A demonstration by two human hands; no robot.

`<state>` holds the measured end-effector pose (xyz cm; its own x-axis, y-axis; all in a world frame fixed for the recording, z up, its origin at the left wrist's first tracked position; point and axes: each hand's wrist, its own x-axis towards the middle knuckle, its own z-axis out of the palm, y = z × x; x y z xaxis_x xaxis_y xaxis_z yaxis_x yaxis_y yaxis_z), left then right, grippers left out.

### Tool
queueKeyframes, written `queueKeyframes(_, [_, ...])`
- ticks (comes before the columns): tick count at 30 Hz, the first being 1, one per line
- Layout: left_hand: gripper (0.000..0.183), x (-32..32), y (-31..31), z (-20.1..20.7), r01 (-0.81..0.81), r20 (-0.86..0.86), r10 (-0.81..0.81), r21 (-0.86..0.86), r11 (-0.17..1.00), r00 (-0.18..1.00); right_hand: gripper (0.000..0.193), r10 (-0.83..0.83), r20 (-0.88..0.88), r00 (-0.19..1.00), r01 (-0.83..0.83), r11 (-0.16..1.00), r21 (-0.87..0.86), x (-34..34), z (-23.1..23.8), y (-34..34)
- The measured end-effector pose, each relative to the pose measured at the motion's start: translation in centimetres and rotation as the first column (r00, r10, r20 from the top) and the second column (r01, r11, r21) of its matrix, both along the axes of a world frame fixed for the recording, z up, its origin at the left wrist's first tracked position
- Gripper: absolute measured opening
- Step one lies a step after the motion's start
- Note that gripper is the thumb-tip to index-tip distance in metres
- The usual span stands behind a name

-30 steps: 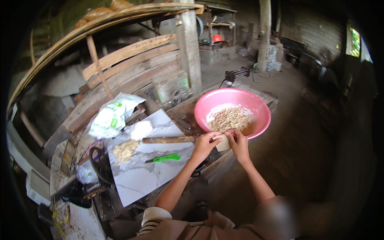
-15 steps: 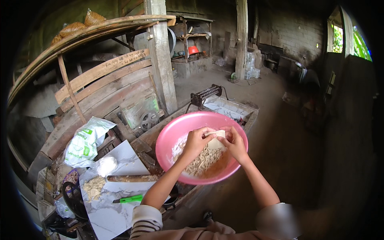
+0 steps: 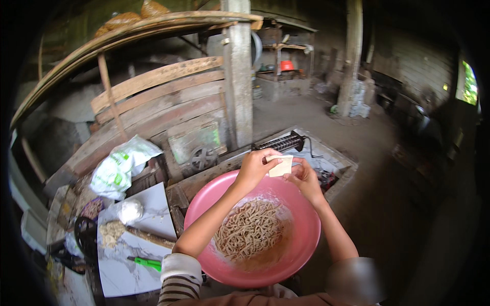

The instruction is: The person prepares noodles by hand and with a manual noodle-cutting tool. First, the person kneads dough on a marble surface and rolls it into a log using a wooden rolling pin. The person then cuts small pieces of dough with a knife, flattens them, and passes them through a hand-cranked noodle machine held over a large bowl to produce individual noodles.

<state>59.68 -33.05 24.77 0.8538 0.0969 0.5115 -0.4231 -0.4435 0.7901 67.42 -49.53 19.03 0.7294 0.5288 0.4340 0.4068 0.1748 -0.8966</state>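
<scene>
Hands, left hand (image 3: 253, 167) and right hand (image 3: 304, 178), both pinching pale dough sheet (image 3: 280, 166) above pink bowl (image 3: 301, 245) of noodles (image 3: 250, 230).

Flat pale dough piece (image 3: 280, 166) above pink basin's (image 3: 306, 239) far rim

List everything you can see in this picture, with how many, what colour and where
dough sheet: one, pale cream, held between both hands above the basin's far rim
basin: one, pink, round, centre foreground
noodles: one heap, tan, inside the basin
roller machine: one, dark metal, just beyond the hands
marble-pattern board: one, white, lower left
green-handled tool: one, lying on the board
rolling pin: one, brown wood, on the board
dough ball: one, white, at the board's far end
plastic bag: one, white and green, left of centre
wooden post: one, grey, upright behind the machine
left hand: one, grip on the sheet's left edge
right hand: one, grip on the sheet's right edge
</scene>
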Motion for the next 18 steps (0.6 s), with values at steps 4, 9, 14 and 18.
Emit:
queueKeyframes(4, [0.016, 2.9, -0.4, -0.9, -0.172, 0.088, 0.169, 0.036, 0.984, 0.982, 0.043, 0.123, 0.002, 0.992, -0.123, 0.99, 0.071, 4.2, 0.2, 1.3])
queueKeyframes(9, [0.018, 5.8, 0.1, -0.8, -0.345, -0.009, 0.346, 0.064, 0.936, 0.938, 0.024, 0.055, 0.168, 0.984, -0.061, 0.998, 0.034, 7.7, 0.9, 0.3])
queueKeyframes(14, [0.016, 8.3, 1.2, 0.2, -0.419, -0.004, 0.421, 0.106, 0.902, 0.907, 0.019, -0.035, 0.184, 0.982, 0.017, 0.995, 0.094, 15.5, -0.2, -3.3])
queueKeyframes(18, [0.016, 10.0, 0.4, 1.1, -0.485, -0.021, 0.5, 0.213, 0.848, 0.866, 0.018, -0.046, 0.198, 0.979, 0.054, 0.998, -0.033, 21.0, -2.9, -5.7])
